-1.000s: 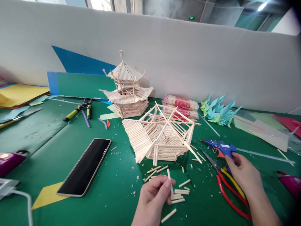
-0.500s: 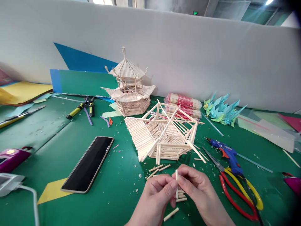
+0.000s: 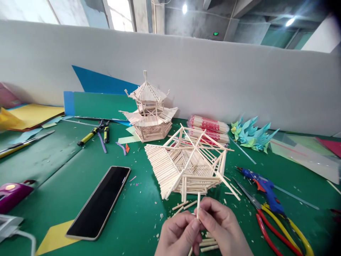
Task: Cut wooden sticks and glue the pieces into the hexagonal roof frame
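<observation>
Near the bottom centre, my left hand [image 3: 179, 233] and my right hand [image 3: 220, 222] meet, both pinching one short wooden stick [image 3: 198, 204] held upright between their fingertips. Several cut stick pieces [image 3: 207, 244] lie on the green table under and between the hands, and more [image 3: 180, 206] lie just beyond them. Behind the hands stands an unfinished six-sided stick frame [image 3: 190, 163], its left side covered with a slanting row of sticks. Farther back is a two-tiered stick pagoda [image 3: 149, 110] with a pointed roof.
At right lie a blue glue gun [image 3: 266, 188] and red-and-yellow-handled scissors [image 3: 274, 222]. Wrapped stick bundles [image 3: 207, 128] and folded paper leaves [image 3: 253, 133] sit at the back. At left are a phone [image 3: 99, 202], pliers [image 3: 93, 133] and a purple device [image 3: 13, 195].
The camera view has tilted up, so the table objects appear lower. Both hands still hold the stick, its upper end now showing farther above the fingertips.
</observation>
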Motion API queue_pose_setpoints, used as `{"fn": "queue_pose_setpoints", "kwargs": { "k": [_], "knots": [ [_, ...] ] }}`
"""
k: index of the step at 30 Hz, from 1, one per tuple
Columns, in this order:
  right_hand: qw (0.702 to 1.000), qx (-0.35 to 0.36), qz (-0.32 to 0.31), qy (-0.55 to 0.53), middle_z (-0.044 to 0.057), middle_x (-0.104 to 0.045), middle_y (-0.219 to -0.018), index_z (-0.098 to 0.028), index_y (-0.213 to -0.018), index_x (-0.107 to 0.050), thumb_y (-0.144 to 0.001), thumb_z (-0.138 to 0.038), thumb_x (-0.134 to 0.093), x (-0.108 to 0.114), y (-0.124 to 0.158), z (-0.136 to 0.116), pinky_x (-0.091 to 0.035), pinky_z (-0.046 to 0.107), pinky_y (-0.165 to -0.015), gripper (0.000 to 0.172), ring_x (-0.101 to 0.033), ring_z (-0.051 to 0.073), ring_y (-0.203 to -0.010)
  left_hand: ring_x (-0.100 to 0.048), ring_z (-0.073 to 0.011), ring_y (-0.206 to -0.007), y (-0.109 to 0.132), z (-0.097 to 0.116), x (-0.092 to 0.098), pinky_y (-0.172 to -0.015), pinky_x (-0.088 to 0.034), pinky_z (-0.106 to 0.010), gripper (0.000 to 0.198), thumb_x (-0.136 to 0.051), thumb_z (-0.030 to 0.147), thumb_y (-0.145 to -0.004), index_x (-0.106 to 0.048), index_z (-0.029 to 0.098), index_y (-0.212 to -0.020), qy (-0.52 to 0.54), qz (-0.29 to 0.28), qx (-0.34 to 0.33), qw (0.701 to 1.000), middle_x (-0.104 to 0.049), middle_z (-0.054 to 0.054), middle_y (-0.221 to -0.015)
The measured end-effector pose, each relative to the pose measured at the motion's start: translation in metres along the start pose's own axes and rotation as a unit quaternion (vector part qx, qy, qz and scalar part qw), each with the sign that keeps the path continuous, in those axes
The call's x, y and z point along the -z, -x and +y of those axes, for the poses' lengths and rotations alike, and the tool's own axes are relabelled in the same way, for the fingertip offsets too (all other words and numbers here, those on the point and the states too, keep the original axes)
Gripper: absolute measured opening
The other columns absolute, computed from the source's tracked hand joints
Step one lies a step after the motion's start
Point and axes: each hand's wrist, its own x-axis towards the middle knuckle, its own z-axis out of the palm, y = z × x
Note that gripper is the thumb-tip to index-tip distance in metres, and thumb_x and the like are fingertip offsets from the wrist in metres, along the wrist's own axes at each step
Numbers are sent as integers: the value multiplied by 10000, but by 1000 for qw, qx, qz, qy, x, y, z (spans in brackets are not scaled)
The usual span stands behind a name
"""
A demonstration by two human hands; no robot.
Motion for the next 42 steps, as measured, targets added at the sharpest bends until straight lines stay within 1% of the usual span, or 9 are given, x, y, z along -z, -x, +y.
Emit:
{"fn": "queue_pose_setpoints", "kwargs": {
  "k": [3,5,8,11,16,21,28,38,42],
  "knots": [
    [997,14,31,68,-39,-479,-556,-159,-649,-528,-769,-379,-595,-1,-9,-12,-365,193,-510,260,-432,88,-530,-443,-65,-425,-1,-1,4,-441,-313,-183,299,-723,414,-623,-668,120,-631,17,38,-18,999,-534,10,-496],
    [995,14,32,95,-53,-441,-557,-161,-647,-526,-770,-373,-595,-3,-15,-19,-333,179,-496,255,-374,76,-526,-446,-64,-428,-2,0,5,-442,-318,-178,300,-734,408,-610,-681,122,-684,40,79,-31,996,-537,15,-501],
    [994,3,30,104,-72,-373,-534,-163,-634,-516,-773,-367,-585,-5,-22,-22,-263,176,-439,256,-278,67,-488,-444,-57,-429,-3,4,5,-454,-320,-170,301,-750,393,-594,-681,125,-712,69,120,-42,989,-546,16,-509],
    [995,-3,30,98,-75,-362,-525,-161,-621,-512,-771,-350,-581,-8,-26,-20,-226,185,-422,251,-247,65,-477,-440,-53,-439,-5,11,2,-471,-326,-168,293,-761,377,-583,-677,126,-708,82,139,-48,986,-556,13,-525],
    [995,-3,34,96,-78,-349,-515,-163,-594,-494,-772,-334,-579,-11,-28,-19,-211,186,-416,261,-241,63,-474,-432,-60,-455,-7,17,-1,-479,-332,-171,264,-757,358,-590,-668,129,-685,84,152,-57,983,-550,14,-530],
    [996,-5,37,84,-81,-354,-507,-162,-585,-491,-761,-333,-585,-12,-29,-20,-210,181,-411,263,-233,59,-466,-426,-65,-462,-9,15,-2,-486,-333,-177,238,-747,342,-604,-653,132,-666,88,157,-63,982,-550,13,-533],
    [996,-2,42,80,-73,-415,-482,-157,-584,-503,-757,-341,-593,-13,-30,-17,-245,176,-422,269,-293,56,-455,-430,-71,-471,-10,13,-1,-508,-336,-188,227,-737,340,-621,-648,137,-671,75,154,-72,983,-551,15,-524],
    [997,-8,59,41,-73,-455,-481,-154,-589,-524,-749,-312,-616,-17,-29,-15,-259,167,-414,243,-337,47,-444,-419,-70,-469,-9,12,-2,-505,-327,-187,249,-739,355,-610,-639,133,-660,71,167,-75,981,-540,19,-516],
    [997,-8,61,47,-72,-456,-489,-153,-590,-520,-750,-310,-617,-18,-30,-15,-266,164,-419,244,-337,47,-451,-408,-67,-469,-10,12,-1,-510,-325,-187,263,-733,373,-610,-633,134,-656,64,167,-73,981,-529,24,-508]
  ]
}}
